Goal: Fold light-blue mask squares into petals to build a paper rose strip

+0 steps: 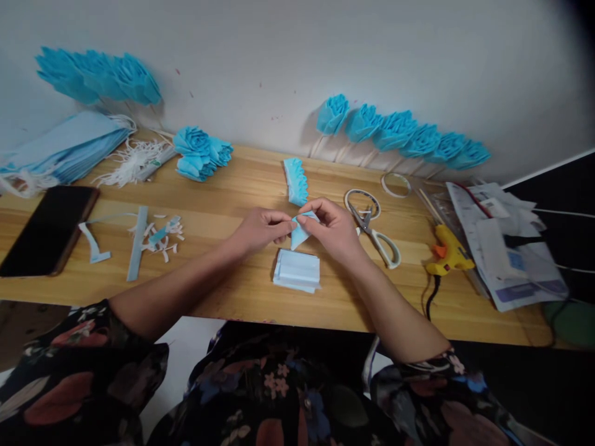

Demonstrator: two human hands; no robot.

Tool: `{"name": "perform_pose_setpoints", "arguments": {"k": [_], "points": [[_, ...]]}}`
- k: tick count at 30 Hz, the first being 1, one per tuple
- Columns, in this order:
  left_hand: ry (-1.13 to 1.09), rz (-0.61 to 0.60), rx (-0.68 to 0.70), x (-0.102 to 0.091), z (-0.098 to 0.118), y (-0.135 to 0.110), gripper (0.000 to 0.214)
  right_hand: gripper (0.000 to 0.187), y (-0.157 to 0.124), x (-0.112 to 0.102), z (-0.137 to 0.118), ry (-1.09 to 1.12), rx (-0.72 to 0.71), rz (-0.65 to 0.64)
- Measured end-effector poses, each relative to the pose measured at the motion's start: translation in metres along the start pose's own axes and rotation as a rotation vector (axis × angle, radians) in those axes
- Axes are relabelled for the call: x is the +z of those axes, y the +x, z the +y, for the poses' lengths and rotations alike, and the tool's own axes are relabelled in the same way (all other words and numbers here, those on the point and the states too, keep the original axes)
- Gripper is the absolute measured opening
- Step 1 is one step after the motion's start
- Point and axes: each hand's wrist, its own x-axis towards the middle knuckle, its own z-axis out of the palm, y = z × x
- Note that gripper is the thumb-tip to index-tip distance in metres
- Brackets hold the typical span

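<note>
Printing on white paper sheets point(504, 296) at far right: too small to read; likewise the marking on a yellow plastic glue gun point(449, 253). Left hand point(263, 232): extended forward from the left, thumb and fingers bent inward. Right hand point(334, 229): angled in from the right, thumb against curled fingers. Grip: both pinching one light-blue folded fabric piece point(301, 234), between the fingertips, point downward. Location: above the wooden tabletop point(232, 291), between a pale-blue rectangular fabric stack point(297, 271), nearer the body, and a bright-blue scalloped fabric strip point(295, 181), beyond.
</note>
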Motion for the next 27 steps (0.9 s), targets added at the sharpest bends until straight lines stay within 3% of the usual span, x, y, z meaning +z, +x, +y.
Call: {"name": "perform_pose_setpoints", "arguments": {"k": [4,8,13,27], "points": [[-0.057,0.008,-0.01,-0.001,0.001,0.0,0.021,0.003,0.0,-0.006,-0.003,-0.127,-0.146,0.005],[-0.12,0.019,-0.002,-0.001,-0.001,0.001,0.025,0.012,0.002,-0.011,-0.003,-0.186,-0.27,-0.013],[-0.191,0.037,0.011,-0.001,-0.001,0.001,0.031,0.021,0.003,-0.013,0.001,-0.213,-0.315,-0.026],[-0.231,0.036,0.052,-0.001,0.0,0.0,0.035,0.023,0.003,-0.013,0.002,-0.246,-0.384,-0.023]]}}
